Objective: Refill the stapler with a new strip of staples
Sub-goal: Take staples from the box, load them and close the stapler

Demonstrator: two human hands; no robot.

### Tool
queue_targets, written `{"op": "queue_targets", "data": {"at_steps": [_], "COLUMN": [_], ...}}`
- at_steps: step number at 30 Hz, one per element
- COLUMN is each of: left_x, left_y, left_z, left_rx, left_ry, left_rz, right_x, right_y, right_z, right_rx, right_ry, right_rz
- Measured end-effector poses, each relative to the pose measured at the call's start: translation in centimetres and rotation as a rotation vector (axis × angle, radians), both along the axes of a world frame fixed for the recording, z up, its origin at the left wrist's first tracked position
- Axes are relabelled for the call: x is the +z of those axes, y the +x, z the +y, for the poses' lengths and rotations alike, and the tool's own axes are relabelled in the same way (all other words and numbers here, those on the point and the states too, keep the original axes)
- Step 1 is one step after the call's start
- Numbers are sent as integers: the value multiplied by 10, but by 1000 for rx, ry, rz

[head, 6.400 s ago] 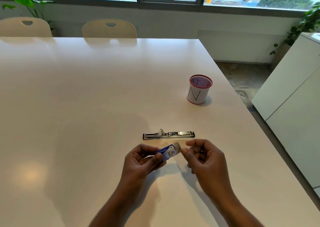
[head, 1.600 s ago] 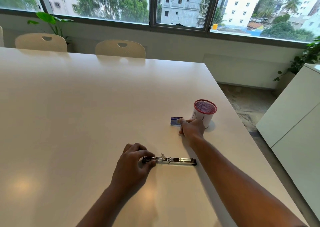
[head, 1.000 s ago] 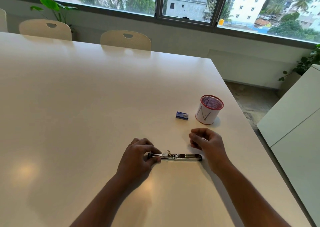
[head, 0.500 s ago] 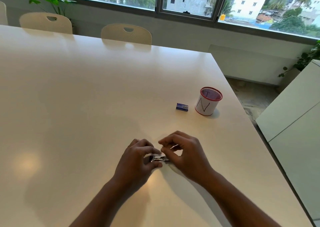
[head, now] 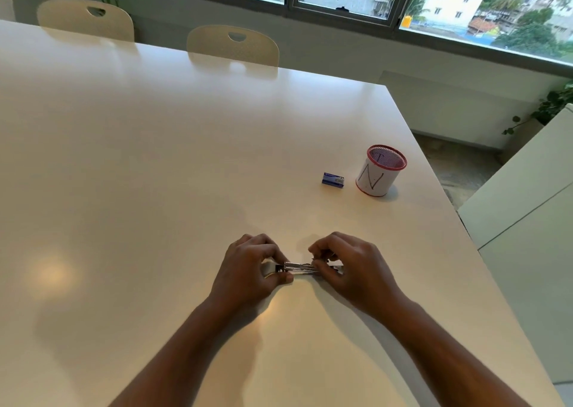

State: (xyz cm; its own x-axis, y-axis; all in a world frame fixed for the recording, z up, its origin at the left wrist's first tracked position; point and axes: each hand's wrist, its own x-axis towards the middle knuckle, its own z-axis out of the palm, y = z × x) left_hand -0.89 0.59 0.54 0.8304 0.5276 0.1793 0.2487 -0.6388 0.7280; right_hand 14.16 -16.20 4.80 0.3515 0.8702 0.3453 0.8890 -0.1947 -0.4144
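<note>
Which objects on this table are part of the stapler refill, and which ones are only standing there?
Part of the job:
- stapler, held at its ends by the left hand and right hand
- blue staple box, lying apart on the table

Only standing there:
- mesh cup marked N
- two chairs

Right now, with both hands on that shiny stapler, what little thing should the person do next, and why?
Probably ease the staples down into the stapler. The left hand pinches its left end flat on the table, and the right hand's fingertips sit over its middle. The blue staple box is already set aside by the cup.
</note>
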Motion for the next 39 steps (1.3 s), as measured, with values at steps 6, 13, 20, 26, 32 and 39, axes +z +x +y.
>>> {"op": "queue_targets", "data": {"at_steps": [6, 13, 20, 26, 32, 39], "left_x": [-2, -2, -1, -3, -4, -5], "left_y": [2, 1, 1, 1, 3, 1], "left_z": [0, 1, 2, 3, 2, 0], "left_rx": [4, -21, -19, -15, -11, -2], "left_ry": [-5, 5, 1, 15, 10, -5], "left_rz": [-32, -36, -50, -35, -36, -44], "right_x": [1, -4, -2, -5, 1, 3], "right_y": [5, -1, 4, 2, 2, 1], "right_z": [-9, -2, 4, 7, 8, 10], "right_rx": [11, 19, 84, 43, 93, 117], "right_ry": [-33, -71, -103, -75, -139, -172], "right_rz": [-4, -57, -1, 72, 36, -12]}}
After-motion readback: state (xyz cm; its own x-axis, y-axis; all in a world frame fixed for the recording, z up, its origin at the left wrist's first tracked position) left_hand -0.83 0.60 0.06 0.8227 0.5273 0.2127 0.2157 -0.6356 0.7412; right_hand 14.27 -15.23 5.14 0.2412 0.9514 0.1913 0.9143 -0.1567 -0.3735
